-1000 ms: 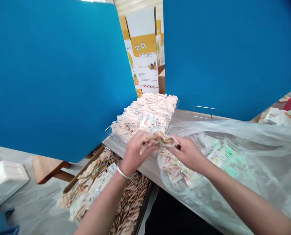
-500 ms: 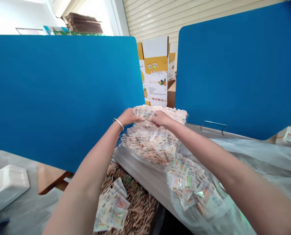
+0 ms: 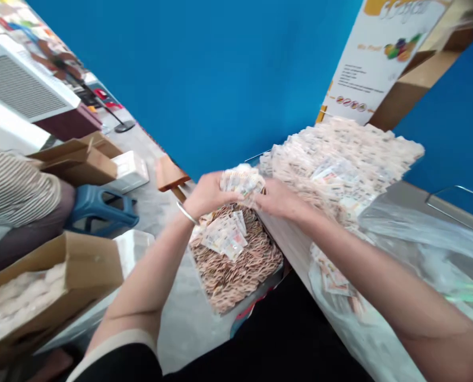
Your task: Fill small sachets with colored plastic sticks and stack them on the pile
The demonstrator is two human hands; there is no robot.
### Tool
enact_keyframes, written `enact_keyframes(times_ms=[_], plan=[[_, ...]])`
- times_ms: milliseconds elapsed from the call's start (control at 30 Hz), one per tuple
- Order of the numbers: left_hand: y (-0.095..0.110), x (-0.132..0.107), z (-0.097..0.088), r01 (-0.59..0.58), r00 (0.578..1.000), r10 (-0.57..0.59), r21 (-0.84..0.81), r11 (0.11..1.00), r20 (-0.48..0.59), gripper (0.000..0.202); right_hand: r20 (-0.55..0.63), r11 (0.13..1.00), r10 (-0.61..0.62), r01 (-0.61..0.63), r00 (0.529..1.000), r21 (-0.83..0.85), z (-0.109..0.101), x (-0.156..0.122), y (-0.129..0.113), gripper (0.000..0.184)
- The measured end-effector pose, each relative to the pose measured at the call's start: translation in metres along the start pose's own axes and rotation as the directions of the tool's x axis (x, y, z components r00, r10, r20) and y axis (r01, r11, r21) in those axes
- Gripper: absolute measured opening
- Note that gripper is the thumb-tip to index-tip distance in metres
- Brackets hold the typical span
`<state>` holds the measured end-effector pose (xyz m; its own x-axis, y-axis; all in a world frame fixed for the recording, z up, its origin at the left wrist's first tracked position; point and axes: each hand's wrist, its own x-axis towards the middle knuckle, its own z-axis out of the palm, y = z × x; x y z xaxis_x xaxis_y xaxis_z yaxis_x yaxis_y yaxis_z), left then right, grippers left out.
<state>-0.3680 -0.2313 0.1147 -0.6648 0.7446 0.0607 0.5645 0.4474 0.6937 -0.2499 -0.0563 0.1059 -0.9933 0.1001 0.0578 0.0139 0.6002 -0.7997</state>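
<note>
Between my two hands is a bunch of small clear printed packets, fanned into a stack. My left hand, with a silver bangle at the wrist, is closed on its left side. My right hand grips the right side. Beneath them stands a tray packed with rows of brownish packets on edge, some loose packets lying flat on top. A large heap of similar packets covers the table to the right. Nearer me, more packets lie in a clear plastic bag.
Blue partitions rise behind the table, with a printed white-and-yellow carton between them. At left are a blue stool, a person in a striped top and an open cardboard box of white items. A wire handle sits at right.
My view has turned left and down. Both hands have moved from over the table heap to above the tray, carrying the bunch of packets.
</note>
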Motion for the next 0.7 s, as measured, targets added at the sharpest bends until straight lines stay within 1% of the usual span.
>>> enact_keyframes(times_ms=[33, 67, 100, 133, 167, 200, 267, 300, 367, 433, 467, 533, 600, 633, 667, 700], plan=[[-0.023, -0.026, 0.009, 0.054, 0.999, -0.054, -0.008, 0.999, -0.007, 0.044, 0.069, 1.0, -0.001, 0.001, 0.998, 0.003, 0.027, -0.001, 0.004, 0.018], [-0.047, -0.052, 0.02, 0.118, 0.993, -0.118, -0.022, 0.993, -0.008, 0.046, 0.152, 1.0, 0.024, -0.026, 0.988, 0.011, 0.055, -0.003, 0.009, 0.021], [-0.07, -0.077, 0.033, 0.191, 0.981, -0.192, -0.047, 0.98, -0.011, 0.048, 0.238, 0.997, 0.068, -0.075, 0.969, 0.021, 0.082, -0.006, 0.014, 0.021], [-0.091, -0.1, 0.048, 0.275, 0.961, -0.276, -0.088, 0.957, -0.002, 0.05, 0.339, 0.988, 0.142, -0.152, 0.93, 0.005, 0.108, -0.01, 0.019, 0.02], [-0.108, -0.121, 0.062, 0.358, 0.933, -0.36, -0.156, 0.921, 0.02, 0.051, 0.426, 0.976, 0.206, -0.218, 0.881, -0.021, 0.132, -0.014, 0.025, 0.019], [-0.123, -0.14, 0.077, 0.437, 0.898, -0.436, -0.217, 0.873, 0.056, 0.051, 0.475, 0.965, 0.249, -0.258, 0.844, -0.047, 0.154, -0.02, 0.03, 0.018], [-0.141, -0.168, 0.101, 0.493, 0.869, -0.488, -0.243, 0.836, 0.084, 0.051, 0.538, 0.946, 0.31, -0.31, 0.784, -0.093, 0.187, -0.03, 0.038, 0.015], [-0.146, -0.176, 0.11, 0.513, 0.857, -0.507, -0.244, 0.823, 0.09, 0.05, 0.554, 0.939, 0.33, -0.326, 0.764, -0.11, 0.199, -0.033, 0.042, 0.014], [-0.152, -0.183, 0.122, 0.533, 0.844, -0.528, -0.229, 0.814, 0.088, 0.047, 0.57, 0.926, 0.364, -0.355, 0.737, -0.132, 0.212, -0.037, 0.049, 0.016], [-0.152, -0.18, 0.127, 0.536, 0.843, -0.531, -0.212, 0.817, 0.088, 0.044, 0.554, 0.917, 0.383, -0.376, 0.739, -0.133, 0.212, -0.036, 0.054, 0.024], [-0.151, -0.177, 0.127, 0.527, 0.849, -0.52, -0.204, 0.825, 0.09, 0.043, 0.535, 0.915, 0.388, -0.382, 0.75, -0.128, 0.207, -0.036, 0.056, 0.03], [-0.144, -0.167, 0.124, 0.479, 0.878, -0.47, -0.199, 0.855, 0.091, 0.041, 0.482, 0.915, 0.392, -0.388, 0.784, -0.112, 0.189, -0.037, 0.053, 0.034], [-0.128, -0.155, 0.113, 0.397, 0.918, -0.389, -0.216, 0.892, 0.077, 0.041, 0.425, 0.929, 0.361, -0.36, 0.831, -0.086, 0.159, -0.042, 0.043, 0.026], [-0.116, -0.146, 0.104, 0.35, 0.936, -0.346, -0.242, 0.905, 0.059, 0.04, 0.385, 0.942, 0.33, -0.329, 0.862, -0.07, 0.141, -0.046, 0.035, 0.021], [-0.102, -0.135, 0.093, 0.309, 0.95, -0.307, -0.269, 0.912, 0.053, 0.039, 0.337, 0.961, 0.274, -0.273, 0.901, -0.052, 0.12, -0.05, 0.026, 0.018], [-0.084, -0.121, 0.082, 0.263, 0.964, -0.26, -0.276, 0.925, 0.048, 0.04, 0.263, 0.975, 0.222, -0.217, 0.939, -0.045, 0.098, -0.054, 0.016, 0.019]])
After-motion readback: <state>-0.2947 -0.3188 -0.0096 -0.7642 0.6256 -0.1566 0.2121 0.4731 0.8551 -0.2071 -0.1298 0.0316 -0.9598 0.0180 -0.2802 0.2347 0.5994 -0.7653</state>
